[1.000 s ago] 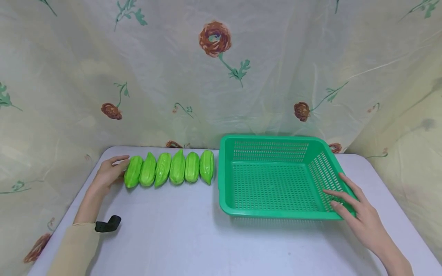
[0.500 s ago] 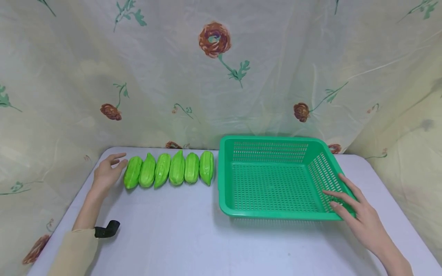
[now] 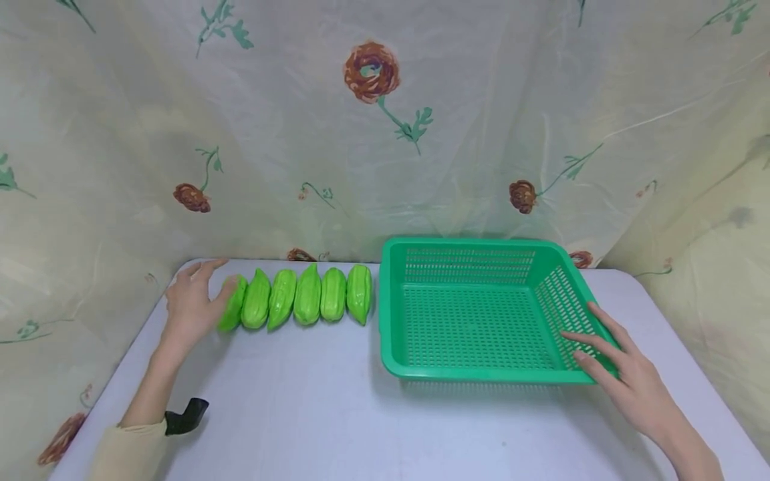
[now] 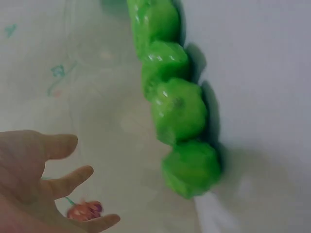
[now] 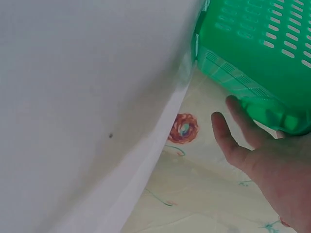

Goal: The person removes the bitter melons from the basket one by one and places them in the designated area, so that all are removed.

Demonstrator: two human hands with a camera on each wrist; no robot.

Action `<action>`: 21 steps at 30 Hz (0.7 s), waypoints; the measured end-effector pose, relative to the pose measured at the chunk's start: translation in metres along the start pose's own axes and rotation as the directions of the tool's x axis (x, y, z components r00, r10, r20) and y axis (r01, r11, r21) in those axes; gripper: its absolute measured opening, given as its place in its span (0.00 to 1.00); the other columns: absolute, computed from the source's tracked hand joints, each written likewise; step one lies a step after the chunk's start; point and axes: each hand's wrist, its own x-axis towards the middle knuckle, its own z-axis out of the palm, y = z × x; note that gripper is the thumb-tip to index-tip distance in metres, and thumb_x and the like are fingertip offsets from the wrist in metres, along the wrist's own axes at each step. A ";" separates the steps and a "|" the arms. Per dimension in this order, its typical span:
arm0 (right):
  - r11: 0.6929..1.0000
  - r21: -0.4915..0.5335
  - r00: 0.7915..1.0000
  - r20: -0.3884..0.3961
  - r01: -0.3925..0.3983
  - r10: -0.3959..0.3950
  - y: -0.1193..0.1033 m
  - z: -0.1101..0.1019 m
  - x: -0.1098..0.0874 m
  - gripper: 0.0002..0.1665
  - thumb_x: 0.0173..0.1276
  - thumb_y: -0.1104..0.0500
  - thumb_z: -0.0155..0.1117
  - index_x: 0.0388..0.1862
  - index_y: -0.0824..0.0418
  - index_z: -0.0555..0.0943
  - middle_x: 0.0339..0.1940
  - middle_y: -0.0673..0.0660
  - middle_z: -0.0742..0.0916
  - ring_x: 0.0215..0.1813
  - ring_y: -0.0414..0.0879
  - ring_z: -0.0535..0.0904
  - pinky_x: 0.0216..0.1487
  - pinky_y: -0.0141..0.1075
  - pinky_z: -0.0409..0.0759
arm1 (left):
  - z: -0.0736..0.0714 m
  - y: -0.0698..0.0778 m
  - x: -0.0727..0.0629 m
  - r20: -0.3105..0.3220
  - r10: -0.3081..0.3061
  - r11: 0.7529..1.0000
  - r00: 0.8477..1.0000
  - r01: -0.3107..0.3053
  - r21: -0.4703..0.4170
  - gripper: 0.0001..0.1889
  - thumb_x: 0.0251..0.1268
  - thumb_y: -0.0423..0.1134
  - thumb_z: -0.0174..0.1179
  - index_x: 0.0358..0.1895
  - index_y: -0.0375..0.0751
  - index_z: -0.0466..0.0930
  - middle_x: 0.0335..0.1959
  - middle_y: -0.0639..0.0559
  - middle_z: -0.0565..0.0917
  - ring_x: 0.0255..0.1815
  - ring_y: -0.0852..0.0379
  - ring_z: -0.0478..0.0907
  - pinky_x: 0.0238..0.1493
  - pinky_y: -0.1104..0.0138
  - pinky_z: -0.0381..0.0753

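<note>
Several glossy green ridged gourds lie side by side in a row at the back left of the table. My left hand [image 3: 191, 304] hovers at the row's left end with its fingers spread; its thumb overlaps the leftmost gourd [image 3: 230, 319] in the head view. In the left wrist view, the fingers are extended and apart from the end gourd [image 4: 191, 170], holding nothing. On the right stands a green plastic basket [image 3: 493, 375] with slotted walls and nothing inside. My right hand [image 3: 634, 381] rests at its front right corner, fingers lightly bent over the rim.
A white cloth covers the table [image 3: 289, 401]. Behind it and along both sides hangs a pale floral curtain [image 3: 271, 133], close to the table's back edge. A black strap piece [image 3: 186, 417] sticks out from the left wrist.
My left hand has lifted away from the leftmost gourd, then swung its thumb over it, with the fingers spreading wider. The right hand and basket stay in place.
</note>
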 end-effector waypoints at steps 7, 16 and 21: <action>0.997 -0.075 0.998 0.066 -0.019 0.024 -0.009 -0.009 0.006 0.21 0.84 0.51 0.60 0.72 0.48 0.82 0.92 0.55 0.58 0.83 0.78 0.61 0.60 0.80 0.66 | 0.002 0.022 -0.015 0.013 0.041 0.997 0.999 -0.042 0.068 0.37 0.81 0.64 0.54 0.83 0.48 0.65 0.86 0.18 0.41 0.83 0.11 0.29 0.70 0.15 0.36; 0.967 -0.255 0.995 0.100 0.001 0.025 -0.032 -0.012 0.020 0.31 0.83 0.42 0.62 0.80 0.46 0.74 0.90 0.63 0.60 0.83 0.80 0.54 0.58 0.80 0.58 | 0.009 0.038 -0.034 0.083 0.152 0.956 0.985 -0.168 0.242 0.42 0.76 0.72 0.53 0.87 0.62 0.59 0.89 0.24 0.35 0.86 0.14 0.24 0.74 0.16 0.35; 0.940 -0.340 0.996 0.086 0.014 0.017 -0.052 -0.010 0.034 0.40 0.80 0.35 0.61 0.86 0.43 0.66 0.92 0.61 0.55 0.89 0.77 0.42 0.66 0.86 0.48 | 0.013 0.040 -0.041 0.119 0.186 0.920 0.975 -0.215 0.326 0.42 0.74 0.76 0.52 0.87 0.72 0.54 0.91 0.34 0.34 0.88 0.17 0.26 0.76 0.16 0.35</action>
